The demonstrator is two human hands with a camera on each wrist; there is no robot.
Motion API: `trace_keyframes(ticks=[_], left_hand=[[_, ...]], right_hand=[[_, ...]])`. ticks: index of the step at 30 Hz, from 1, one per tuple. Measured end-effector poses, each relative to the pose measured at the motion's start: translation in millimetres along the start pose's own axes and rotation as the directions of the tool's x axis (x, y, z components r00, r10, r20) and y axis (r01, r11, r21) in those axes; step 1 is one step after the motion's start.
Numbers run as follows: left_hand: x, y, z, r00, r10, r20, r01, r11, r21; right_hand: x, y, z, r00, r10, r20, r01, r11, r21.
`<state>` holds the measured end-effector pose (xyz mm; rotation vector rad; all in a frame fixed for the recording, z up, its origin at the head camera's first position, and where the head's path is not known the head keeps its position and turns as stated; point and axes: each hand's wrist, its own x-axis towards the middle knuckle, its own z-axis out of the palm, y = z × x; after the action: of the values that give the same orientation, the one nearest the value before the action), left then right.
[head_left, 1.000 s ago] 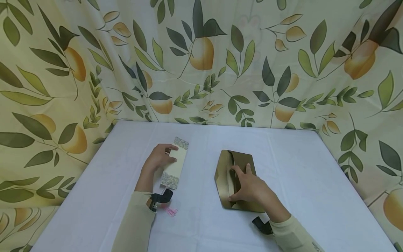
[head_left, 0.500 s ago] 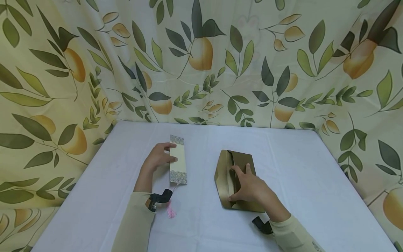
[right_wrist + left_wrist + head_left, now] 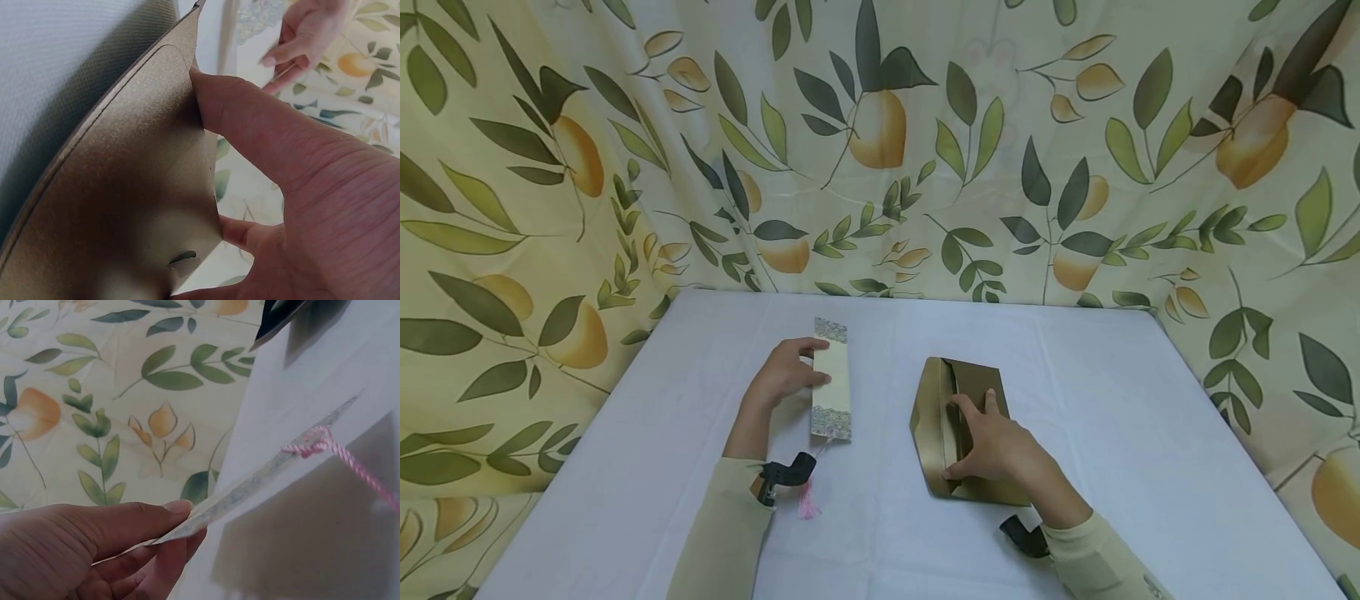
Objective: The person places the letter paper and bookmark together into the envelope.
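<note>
A cream bookmark (image 3: pixel 832 396) with grey lacy bands at both ends stands tilted above the table, pinched at its left edge by my left hand (image 3: pixel 786 371). From its lower end a pink tassel (image 3: pixel 807 502) hangs; the left wrist view shows its twisted cord (image 3: pixel 359 465) looped through the bookmark. To the right lies a gold envelope (image 3: pixel 981 383), its flap unfolded to the left. My right hand (image 3: pixel 1000 446) grips the envelope at its mouth, thumb and fingers bent along the edge, and the mouth gapes a little. Some fingertips are hidden.
A white cloth covers the table (image 3: pixel 880 533). Behind it and on both sides hangs a curtain (image 3: pixel 880 225) printed with fruit and leaves. Black wrist cameras (image 3: pixel 786 471) sit on both forearms, over light sleeves.
The bookmark has swung from a slant to nearly straight, then shifted slightly right with my left hand. My right hand and the envelope have stayed in place.
</note>
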<state>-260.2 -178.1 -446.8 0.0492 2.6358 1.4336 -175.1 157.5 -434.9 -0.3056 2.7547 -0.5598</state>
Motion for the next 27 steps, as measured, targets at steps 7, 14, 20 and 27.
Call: trace_keyframes(ticks=[7,14,20,27], left_hand=[[-1.6,6.2,4.5,1.000,0.011,-0.001,-0.011,1.000,0.005],[-3.1,12.3,7.5,1.000,0.016,0.001,-0.016,1.000,0.000],[-3.4,14.1,8.0,1.000,0.026,0.003,-0.026,1.000,-0.009],[-3.5,20.9,13.1,0.999,0.051,0.003,-0.051,0.998,-0.023]], right_hand=[[0.3,-0.6,-0.9,1.000,0.000,0.001,0.000,1.000,0.010],[0.7,-0.3,-0.9,1.000,0.010,-0.003,-0.010,1.000,-0.003],[1.2,0.2,-0.8,1.000,0.014,-0.002,-0.014,1.000,0.011],[2.0,3.0,-0.2,1.000,0.007,-0.013,-0.006,1.000,0.022]])
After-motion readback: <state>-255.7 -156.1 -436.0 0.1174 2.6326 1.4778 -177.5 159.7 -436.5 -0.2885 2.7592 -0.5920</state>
